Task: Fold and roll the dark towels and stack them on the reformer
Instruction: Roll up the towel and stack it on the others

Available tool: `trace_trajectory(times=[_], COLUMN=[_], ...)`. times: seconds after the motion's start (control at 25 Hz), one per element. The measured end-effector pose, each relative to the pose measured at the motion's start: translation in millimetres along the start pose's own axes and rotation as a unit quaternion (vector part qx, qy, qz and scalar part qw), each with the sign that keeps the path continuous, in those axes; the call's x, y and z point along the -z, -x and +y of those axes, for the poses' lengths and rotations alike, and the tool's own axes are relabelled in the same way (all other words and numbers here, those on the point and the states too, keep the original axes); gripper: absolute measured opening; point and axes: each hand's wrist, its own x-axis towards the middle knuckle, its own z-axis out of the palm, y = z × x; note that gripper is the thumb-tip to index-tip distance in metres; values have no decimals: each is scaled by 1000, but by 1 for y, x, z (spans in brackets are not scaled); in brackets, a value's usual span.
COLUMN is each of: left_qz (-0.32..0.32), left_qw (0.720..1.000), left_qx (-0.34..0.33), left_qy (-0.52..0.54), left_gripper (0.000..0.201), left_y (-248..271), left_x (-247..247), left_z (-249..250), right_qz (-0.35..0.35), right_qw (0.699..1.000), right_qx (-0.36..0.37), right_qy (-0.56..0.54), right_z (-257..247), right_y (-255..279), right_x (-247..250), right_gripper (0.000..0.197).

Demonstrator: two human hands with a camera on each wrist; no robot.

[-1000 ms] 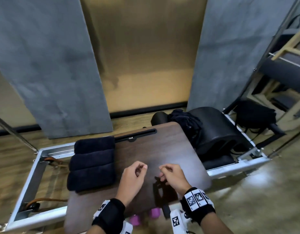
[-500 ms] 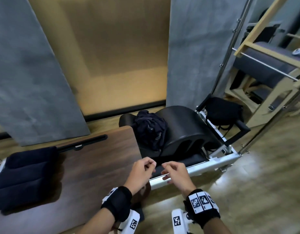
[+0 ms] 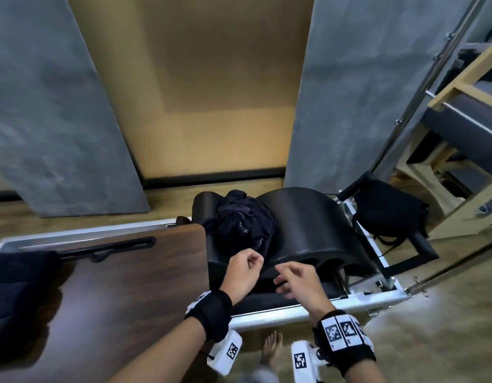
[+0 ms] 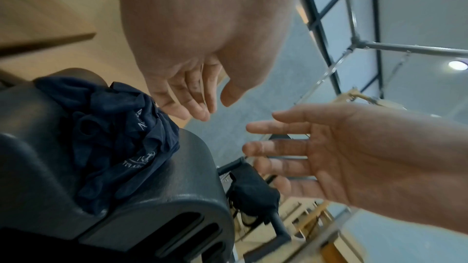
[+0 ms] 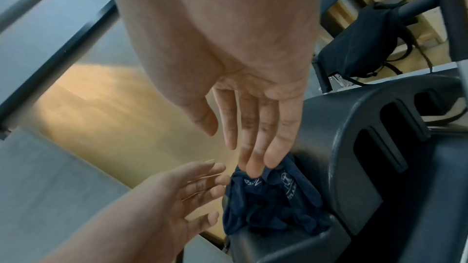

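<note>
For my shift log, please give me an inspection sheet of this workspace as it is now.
Surface: dark wooden board on the white reformer frame.
Job's things: rolled dark towels on the board's left end; crumpled navy cloth on the black arc barrel.
Clutter: black bag.
Grippers: left hand and right hand empty, near the cloth.
Cables: nothing seen.
Surroundings: grey wall panels, wooden floor.

Open air above the towel heap (image 3: 240,225); black arc barrel (image 3: 308,230) bounds it on the right, wooden board (image 3: 123,286) on the left.
</note>
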Motion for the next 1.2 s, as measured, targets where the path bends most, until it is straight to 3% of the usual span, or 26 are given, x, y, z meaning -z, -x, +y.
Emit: trace_trajectory(times=[0.32,0.52,0.6,0.84,0.96,1.08,1.2], left_qz=[99,119,126,196,212,215,149], left_qw=[978,940,931,929,925,950,978], left_qx=[184,320,339,304,283,228,111], left_qy=[13,25,41,-78,-140,0,96], left_gripper=[29,45,44,16,17,14,18], left_y=[-182,-238,-246,-244,-241,-243,-240], left_x=[-2,13,15,25,38,49,54], left_z=[-22,-49,-56,-54,-41,-22,17], right_qz=[-48,-85,-91,-120,-126,-124,-142], right_qw=[995,989,987,978,975,978,974], right_qx=[-44,-65,-69,-79,-72,-42,52], right_qy=[75,105,114,151,167,162,169], right_z=[-35,-51,-56,-70,-78,-90,-108], right_y=[-157,-221,-236,-258,-260,-255,-249], right_x=[19,14,10,-2,-8,-9,-12], right_gripper=[16,16,16,16,17,17,51])
